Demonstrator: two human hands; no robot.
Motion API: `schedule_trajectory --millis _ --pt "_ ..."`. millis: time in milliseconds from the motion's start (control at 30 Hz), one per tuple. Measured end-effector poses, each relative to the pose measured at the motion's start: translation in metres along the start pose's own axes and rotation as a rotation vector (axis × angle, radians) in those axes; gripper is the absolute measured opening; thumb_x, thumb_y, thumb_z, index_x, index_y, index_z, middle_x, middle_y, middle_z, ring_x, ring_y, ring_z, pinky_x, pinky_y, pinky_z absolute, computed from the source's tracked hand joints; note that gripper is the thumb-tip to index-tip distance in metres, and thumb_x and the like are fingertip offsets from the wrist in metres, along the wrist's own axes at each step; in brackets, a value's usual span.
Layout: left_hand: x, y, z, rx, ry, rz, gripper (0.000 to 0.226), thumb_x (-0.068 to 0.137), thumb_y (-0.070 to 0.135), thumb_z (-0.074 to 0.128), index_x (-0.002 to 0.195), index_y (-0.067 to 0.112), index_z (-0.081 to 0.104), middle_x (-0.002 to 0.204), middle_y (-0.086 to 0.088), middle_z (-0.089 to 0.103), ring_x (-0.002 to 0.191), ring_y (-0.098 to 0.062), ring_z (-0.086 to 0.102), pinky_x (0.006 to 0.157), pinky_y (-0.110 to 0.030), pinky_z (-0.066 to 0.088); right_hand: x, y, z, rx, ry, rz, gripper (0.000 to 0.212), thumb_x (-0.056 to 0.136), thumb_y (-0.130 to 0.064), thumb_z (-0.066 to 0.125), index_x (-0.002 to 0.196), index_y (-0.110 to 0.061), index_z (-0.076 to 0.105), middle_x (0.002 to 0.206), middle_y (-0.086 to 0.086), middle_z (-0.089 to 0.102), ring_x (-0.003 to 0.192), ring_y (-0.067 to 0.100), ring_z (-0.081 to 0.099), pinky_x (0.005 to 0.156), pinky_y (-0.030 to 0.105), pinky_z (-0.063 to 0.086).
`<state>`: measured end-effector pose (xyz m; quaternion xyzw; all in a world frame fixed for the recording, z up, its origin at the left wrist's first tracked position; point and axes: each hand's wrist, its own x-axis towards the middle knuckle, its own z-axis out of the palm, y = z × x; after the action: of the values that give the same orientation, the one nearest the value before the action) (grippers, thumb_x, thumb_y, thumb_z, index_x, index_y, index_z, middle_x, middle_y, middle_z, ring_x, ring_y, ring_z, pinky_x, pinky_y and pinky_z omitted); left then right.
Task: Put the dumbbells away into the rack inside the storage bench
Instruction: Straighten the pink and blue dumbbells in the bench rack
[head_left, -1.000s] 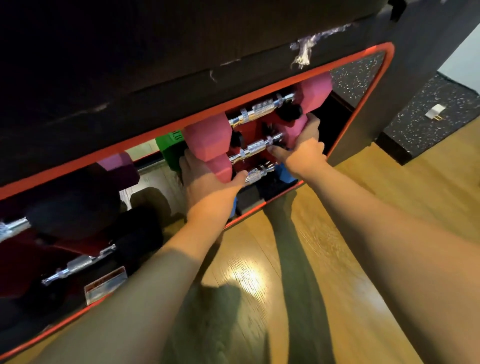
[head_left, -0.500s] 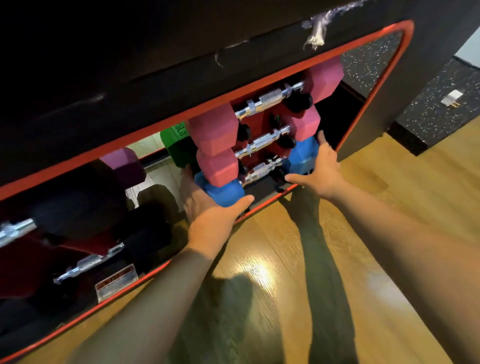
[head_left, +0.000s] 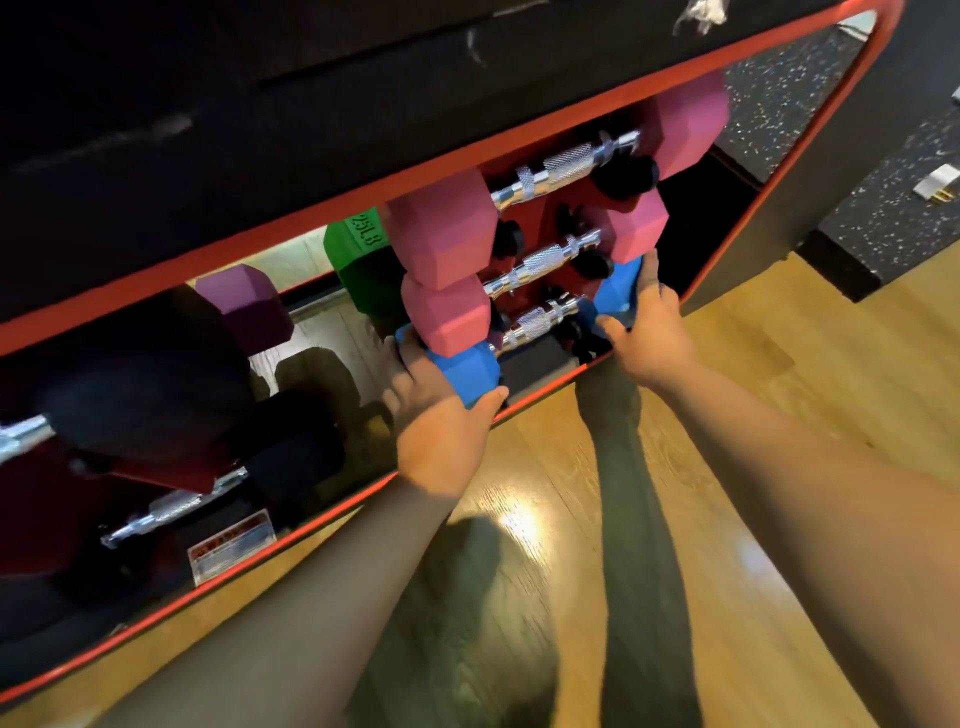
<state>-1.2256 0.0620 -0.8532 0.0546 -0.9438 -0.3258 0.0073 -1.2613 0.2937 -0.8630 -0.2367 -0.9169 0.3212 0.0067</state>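
Floor: we work over wood floor (head_left: 727, 519), at the bench (head_left: 571, 111) opening.
Blue dumbbell (head_left: 470, 371): bottom rack (head_left: 540, 241) slot, near the bench's front edge.
Left hand (head_left: 441, 441): cups one end.
Right hand (head_left: 649, 332): clasps the other, levelling it.

Both hands (head_left: 441, 436) gripping blue dumbbell (head_left: 470, 371), seemingly in rack (head_left: 540, 244)

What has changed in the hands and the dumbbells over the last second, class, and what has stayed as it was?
Both hands came down from the pink dumbbells to the blue dumbbell at the bottom of the rack. The left hand now cups its left head; the right hand grips its right head. The two pink dumbbells above, the green dumbbell and the purple dumbbell stayed put.
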Motion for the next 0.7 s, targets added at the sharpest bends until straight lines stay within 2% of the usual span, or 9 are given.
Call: schedule_trajectory --millis 100,200,300,333,433,500,600,633,700 --pt "0.003 0.003 -0.001 -0.019 -0.049 -0.028 0.095 0.067 0.048 0.082 0.135 0.002 0.034 0.129 -0.020 0.045 0.116 -0.040 0.048 0.098 -0.050 0.044 -0.001 -0.007 -0.003 0.003 -0.057 0.075 0.093 0.096 -0.019 0.056 0.151 -0.028 -0.019 0.159 0.019 0.002 0.131 0.038 0.040 0.090 0.030 0.036" --pt "0.011 0.000 -0.010 -0.024 -0.225 -0.121 0.084 0.072 0.048 0.079 0.131 0.005 0.039 0.128 -0.019 0.048 0.119 -0.037 0.048 0.100 -0.047 0.044 -0.011 -0.028 -0.012 -0.027 -0.150 0.161 0.100 0.093 -0.024 0.062 0.151 -0.024 -0.019 0.159 0.023 -0.015 0.143 0.042 0.022 0.103 0.036 0.034" --pt "-0.002 -0.001 -0.040 0.037 -0.507 -0.102 0.066 0.086 0.050 0.064 0.136 0.012 0.046 0.134 -0.013 0.053 0.123 -0.032 0.050 0.102 -0.037 0.042 -0.051 -0.049 -0.016 -0.089 -0.217 0.114 0.084 0.094 -0.036 0.057 0.154 -0.010 0.005 0.157 0.025 0.010 0.141 0.039 0.026 0.112 0.040 0.031" --pt "-0.012 0.004 -0.054 0.025 -0.527 -0.070 0.056 0.088 0.046 0.062 0.133 0.013 0.051 0.131 -0.012 0.057 0.121 -0.031 0.053 0.099 -0.033 0.042 -0.072 -0.058 -0.018 -0.068 -0.243 0.061 0.076 0.095 -0.038 0.054 0.153 -0.006 0.016 0.154 0.023 0.021 0.140 0.037 0.030 0.112 0.042 0.031" --pt "-0.050 0.025 -0.108 -0.087 -0.427 -0.054 0.052 0.085 0.031 0.070 0.130 0.011 0.055 0.124 -0.013 0.058 0.116 -0.026 0.055 0.090 -0.021 0.037 -0.136 -0.090 -0.033 0.071 -0.302 -0.038 0.058 0.096 -0.032 0.055 0.144 -0.005 0.039 0.143 0.020 0.040 0.133 0.030 0.040 0.112 0.035 0.030" --pt "-0.071 0.045 -0.153 -0.099 -0.464 -0.087 0.049 0.085 0.032 0.069 0.128 0.013 0.055 0.125 -0.008 0.054 0.113 -0.019 0.054 0.088 -0.013 0.033 -0.174 -0.120 -0.060 0.122 -0.291 -0.094 0.048 0.095 -0.027 0.057 0.136 -0.005 0.051 0.134 0.018 0.048 0.124 0.025 0.047 0.103 0.026 0.033" --pt "-0.097 0.085 -0.244 -0.159 -0.549 -0.141 0.026 0.087 0.031 0.065 0.110 0.019 0.065 0.110 0.000 0.066 0.096 -0.015 0.064 0.088 -0.025 0.050 -0.231 -0.173 -0.122 0.226 -0.288 -0.104 0.034 0.095 -0.022 0.058 0.124 -0.006 0.061 0.122 0.015 0.054 0.113 0.021 0.053 0.094 0.024 0.040" --pt "-0.108 0.101 -0.282 -0.173 -0.543 -0.136 0.023 0.088 0.029 0.064 0.108 0.019 0.066 0.106 0.000 0.069 0.096 -0.015 0.065 0.088 -0.029 0.051 -0.252 -0.195 -0.149 0.249 -0.295 -0.106 0.031 0.095 -0.021 0.058 0.121 -0.006 0.063 0.119 0.014 0.056 0.110 0.020 0.054 0.090 0.023 0.041" --pt "-0.133 0.137 -0.361 -0.173 -0.477 -0.117 0.024 0.089 0.027 0.064 0.110 0.015 0.066 0.106 0.000 0.069 0.097 -0.013 0.063 0.088 -0.024 0.046 -0.295 -0.241 -0.207 0.287 -0.318 -0.129 0.024 0.094 -0.018 0.058 0.114 -0.008 0.066 0.114 0.013 0.059 0.099 0.016 0.056 0.079 0.016 0.039"
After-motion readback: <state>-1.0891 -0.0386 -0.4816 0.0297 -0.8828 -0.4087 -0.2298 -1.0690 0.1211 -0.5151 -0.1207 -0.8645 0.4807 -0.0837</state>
